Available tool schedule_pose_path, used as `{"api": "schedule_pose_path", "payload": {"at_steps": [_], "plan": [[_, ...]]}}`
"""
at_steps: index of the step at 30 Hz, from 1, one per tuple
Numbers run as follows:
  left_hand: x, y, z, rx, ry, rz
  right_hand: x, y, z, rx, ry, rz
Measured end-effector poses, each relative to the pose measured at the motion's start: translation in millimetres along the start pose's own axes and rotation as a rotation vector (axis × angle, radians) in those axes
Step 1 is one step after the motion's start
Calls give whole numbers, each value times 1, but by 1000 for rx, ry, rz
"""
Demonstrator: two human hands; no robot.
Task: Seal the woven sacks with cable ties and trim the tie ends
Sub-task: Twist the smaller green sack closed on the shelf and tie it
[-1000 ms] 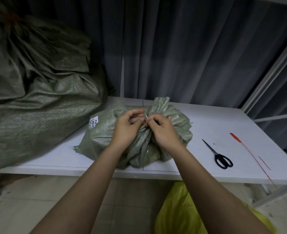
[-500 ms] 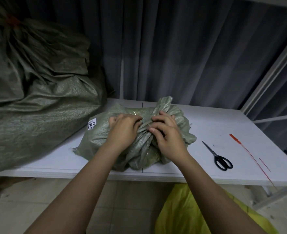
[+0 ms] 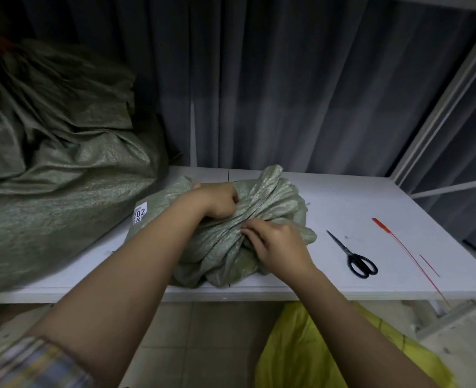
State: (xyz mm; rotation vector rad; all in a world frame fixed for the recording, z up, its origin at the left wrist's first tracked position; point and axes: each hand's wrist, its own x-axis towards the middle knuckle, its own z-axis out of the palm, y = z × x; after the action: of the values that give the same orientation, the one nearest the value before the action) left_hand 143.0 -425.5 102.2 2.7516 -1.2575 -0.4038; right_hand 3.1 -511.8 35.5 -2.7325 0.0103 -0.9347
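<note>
Scissors [image 3: 353,254] lie just right of the right hand [image 3: 280,245], which pinches the woven sack [image 3: 225,247] at its gathered neck mid-table [image 3: 343,197], while the left hand [image 3: 217,201] grips the bunched cloth farther off.
</note>
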Motion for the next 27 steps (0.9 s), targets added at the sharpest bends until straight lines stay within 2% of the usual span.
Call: {"api": "schedule_pose_path", "payload": {"at_steps": [4,7,12,17,21,24,27], "plan": [[0,-3,3,-72,-63,-51,-3,-9,0,-88,-28,132],[2,-5,8,-75,-103,-77,-1,-10,2,-25,-113,223],[-1,-4,9,-155,-96,-60,-1,-11,6,68,-153,210],[-5,-11,9,-393,9,-13,-2,-6,8,222,29,345],[-10,-11,10,-575,40,59,2,-9,8,459,158,464],[-8,-14,10,-533,66,103,8,-14,3,592,223,582],[-9,-14,7,-426,105,71,15,-17,-2,668,266,671]]}}
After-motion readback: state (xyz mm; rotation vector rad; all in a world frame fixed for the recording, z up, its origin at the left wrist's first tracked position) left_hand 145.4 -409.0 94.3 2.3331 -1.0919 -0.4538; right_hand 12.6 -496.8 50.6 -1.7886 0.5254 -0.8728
